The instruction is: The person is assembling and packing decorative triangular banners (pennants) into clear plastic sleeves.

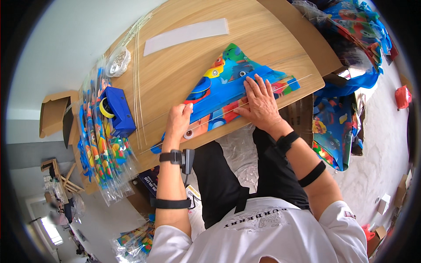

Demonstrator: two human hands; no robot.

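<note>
A triangular kite sail (pixel 215 98), printed with bright cartoon figures on blue, lies folded on the wooden table in front of me. Its left end is in my left hand (pixel 177 122), whose fingers are closed with the thumb pressed on top. My right hand (pixel 263 101) rests flat on the sail's right part, fingers stretched out over a blue strip (pixel 215 98). A thin pale rod (pixel 289 84) crosses the lower part of the sail, passes under my right hand and sticks out past the right edge.
Beyond the sail lies a white strip (pixel 186 36). Long thin rods (pixel 137 87) line the table's left side, near a plastic bowl (pixel 118 62). A blue tape dispenser (pixel 117 113) stands beside bagged printed pieces (pixel 98 144). More printed sheets (pixel 333 127) hang by the right table edge.
</note>
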